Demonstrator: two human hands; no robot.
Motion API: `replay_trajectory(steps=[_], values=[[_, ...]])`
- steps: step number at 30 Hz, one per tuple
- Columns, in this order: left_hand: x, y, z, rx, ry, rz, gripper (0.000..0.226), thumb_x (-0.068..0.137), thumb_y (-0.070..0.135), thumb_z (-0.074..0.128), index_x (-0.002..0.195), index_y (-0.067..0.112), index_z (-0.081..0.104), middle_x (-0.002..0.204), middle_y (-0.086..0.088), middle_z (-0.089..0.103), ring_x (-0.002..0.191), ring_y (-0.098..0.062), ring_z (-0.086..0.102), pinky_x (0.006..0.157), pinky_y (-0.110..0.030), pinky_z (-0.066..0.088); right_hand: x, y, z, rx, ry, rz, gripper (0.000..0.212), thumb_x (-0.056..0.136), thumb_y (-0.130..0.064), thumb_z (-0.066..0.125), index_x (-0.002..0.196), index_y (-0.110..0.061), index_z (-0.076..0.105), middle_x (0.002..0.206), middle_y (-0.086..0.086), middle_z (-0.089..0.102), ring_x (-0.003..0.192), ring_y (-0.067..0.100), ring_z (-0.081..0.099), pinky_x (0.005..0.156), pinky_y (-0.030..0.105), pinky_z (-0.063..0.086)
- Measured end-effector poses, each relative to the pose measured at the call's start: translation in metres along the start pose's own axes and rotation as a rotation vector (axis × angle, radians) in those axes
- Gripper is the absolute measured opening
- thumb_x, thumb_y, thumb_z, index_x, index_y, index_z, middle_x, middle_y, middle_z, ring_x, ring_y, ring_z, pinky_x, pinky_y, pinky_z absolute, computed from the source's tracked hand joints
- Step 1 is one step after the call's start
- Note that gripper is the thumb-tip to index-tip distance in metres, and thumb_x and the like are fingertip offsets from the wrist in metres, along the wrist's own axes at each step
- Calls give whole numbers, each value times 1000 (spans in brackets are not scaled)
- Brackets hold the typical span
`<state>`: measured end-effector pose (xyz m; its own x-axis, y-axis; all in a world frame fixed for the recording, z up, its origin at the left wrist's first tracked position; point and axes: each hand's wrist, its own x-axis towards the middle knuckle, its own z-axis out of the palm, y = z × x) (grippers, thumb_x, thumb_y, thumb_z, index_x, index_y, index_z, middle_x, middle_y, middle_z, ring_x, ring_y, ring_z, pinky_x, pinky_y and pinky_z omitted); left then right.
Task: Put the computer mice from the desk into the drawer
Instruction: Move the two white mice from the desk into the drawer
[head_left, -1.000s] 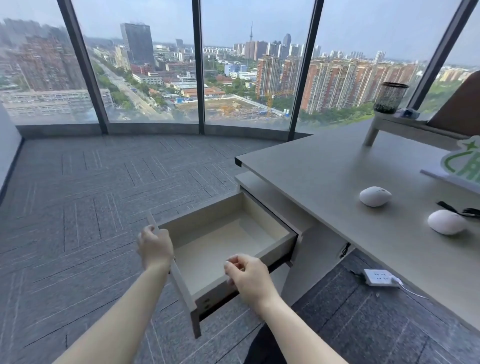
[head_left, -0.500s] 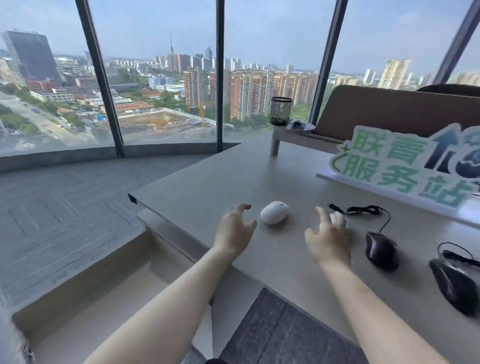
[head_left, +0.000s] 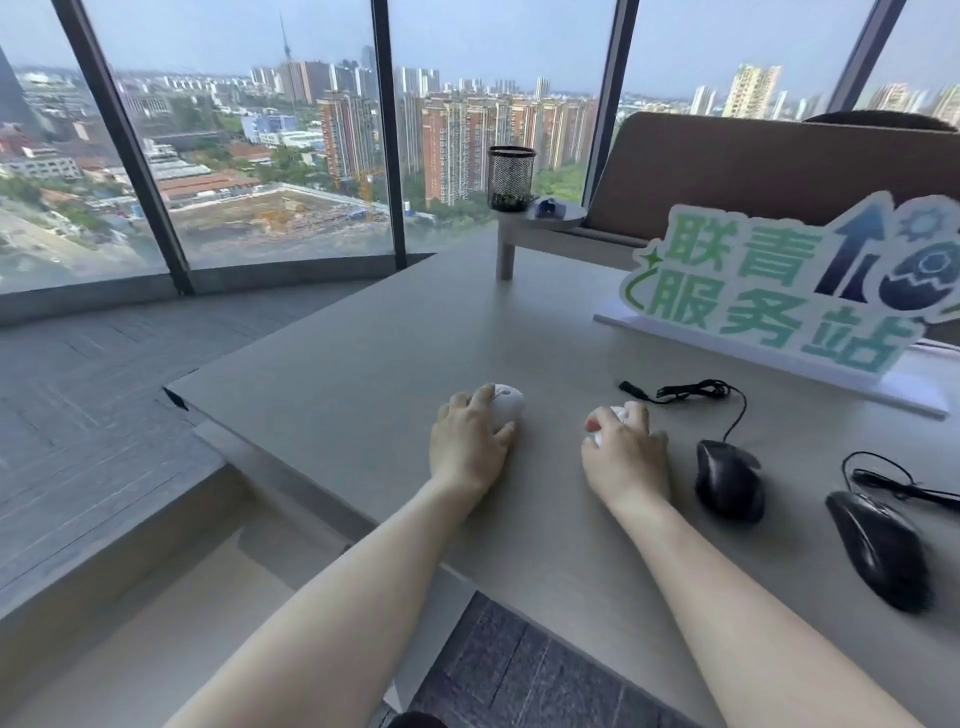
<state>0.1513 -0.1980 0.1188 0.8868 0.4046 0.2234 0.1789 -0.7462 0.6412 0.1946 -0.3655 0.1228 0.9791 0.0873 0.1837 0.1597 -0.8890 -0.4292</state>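
Nearest the viewer, at the lower left, the open drawer shows its pale bare floor below the bench's near edge. Two bare forearms reach forward from the bottom of the view onto the grey bench. Near the bench's right edge lie two black wired mice: one black mouse closest to the viewer, and a second black mouse just beside the right hand, its cord looping away toward the far side. The left hand lies over a white mouse, its grip closed around the mouse's body, with the mouse's far end showing past the fingers. The right hand covers a second white mouse almost wholly, its grip curled down over it; only slivers of white show between the fingers. Both white mice sit on the bench surface, mid-bench, near each other but apart. Farther back on the right stands a white sign with green characters. Beyond it, toward the far edge, a small raised shelf carries a black mesh cup. Tall windows behind show a city skyline.
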Motion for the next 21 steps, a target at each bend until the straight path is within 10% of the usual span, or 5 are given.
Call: replay_trajectory(steps=[10,21], values=[[-81,-121,-135,-251,506,-320,63,82,23,63,140,9,42,129,-15,51,116,-30,52,95,-33,40,-121,-162,-2,639,-68,-484,47,80,-17,60,124,-28,49,129,-6,54,112,18,45,86,29,39],[-154,-289,-155,-74,233,-862,61,82,26,61,138,10,42,136,-15,44,114,-35,55,82,-32,38,-187,-260,173,206,-634,-495,61,81,-21,49,141,-21,35,137,12,46,120,33,37,101,36,35]])
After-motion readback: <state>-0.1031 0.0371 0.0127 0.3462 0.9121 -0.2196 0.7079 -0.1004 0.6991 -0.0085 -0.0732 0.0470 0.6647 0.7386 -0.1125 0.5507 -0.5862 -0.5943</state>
